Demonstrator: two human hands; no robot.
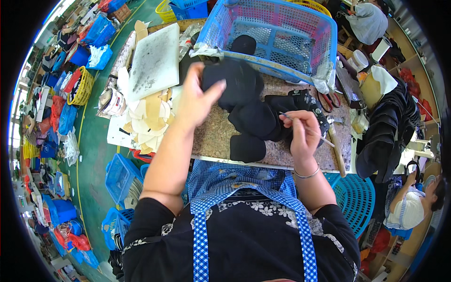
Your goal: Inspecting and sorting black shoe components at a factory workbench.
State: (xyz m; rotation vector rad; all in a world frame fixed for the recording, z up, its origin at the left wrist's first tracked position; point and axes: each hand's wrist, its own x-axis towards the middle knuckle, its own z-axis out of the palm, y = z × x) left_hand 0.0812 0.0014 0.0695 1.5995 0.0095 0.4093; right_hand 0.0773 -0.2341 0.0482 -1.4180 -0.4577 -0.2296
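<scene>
My left hand [199, 96] is at the left edge of a dark, rounded black piece [232, 82], its thumb over the piece and its fingers along the edge. The piece looks smeared by motion. Between the fingers of my right hand [303, 134] is a thin, pale pen-like stick [324, 139], its tip pointing up and left. Below and beside it, more black curved pieces [256, 120] overlap on the worn tabletop [211, 136]. One squarish black piece [247, 148] lies at the table's near edge.
A blue plastic basket [268, 66] stands at the back, with a black piece inside. At left are a white board [155, 61] and a heap of cream cutouts [149, 117]. Red-handled scissors [329, 101], a wooden-handled hammer [337, 150] and stacked black pieces [387, 131] lie at right.
</scene>
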